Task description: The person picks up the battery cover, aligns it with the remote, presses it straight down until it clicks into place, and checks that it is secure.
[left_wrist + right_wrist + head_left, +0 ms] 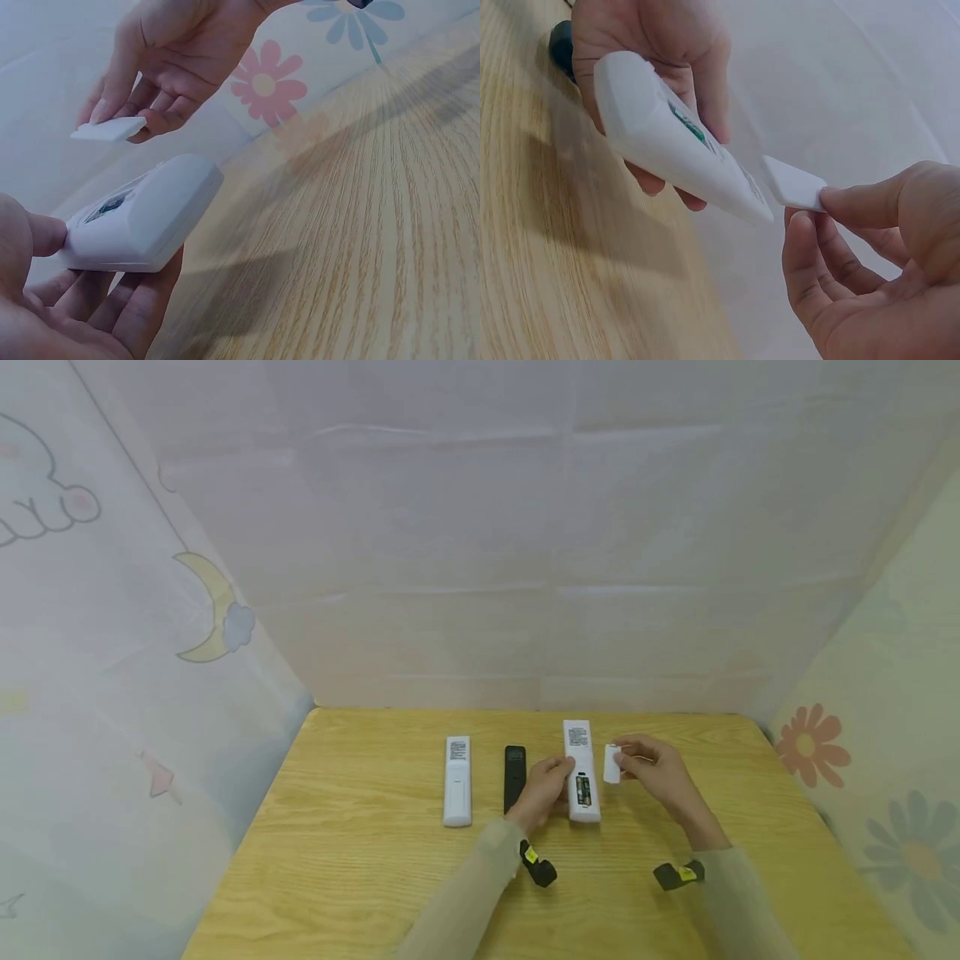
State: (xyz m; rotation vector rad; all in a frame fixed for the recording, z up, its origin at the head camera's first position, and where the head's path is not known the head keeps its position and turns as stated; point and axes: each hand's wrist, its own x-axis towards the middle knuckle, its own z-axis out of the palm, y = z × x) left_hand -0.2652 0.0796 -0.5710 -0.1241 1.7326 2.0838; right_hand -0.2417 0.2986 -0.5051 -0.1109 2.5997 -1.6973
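Note:
A white remote control (579, 760) is held off the table by my left hand (546, 789), thumb on one side and fingers curled beneath it. Its back faces up, with the battery compartment (583, 791) uncovered and batteries showing inside. Just to the right, my right hand (656, 768) pinches a small white battery cover (612, 764) between thumb and fingers. The right wrist view shows the cover (795, 184) apart from the remote (660, 142). In the left wrist view, the cover (110, 130) is above the remote (150, 217).
A second white remote (457, 781) lies back up at the left on the wooden table (337, 852). Between it and my left hand lies a black remote (514, 772), partly hidden by that hand. A pale fabric wall (450, 643) stands behind the table's far edge.

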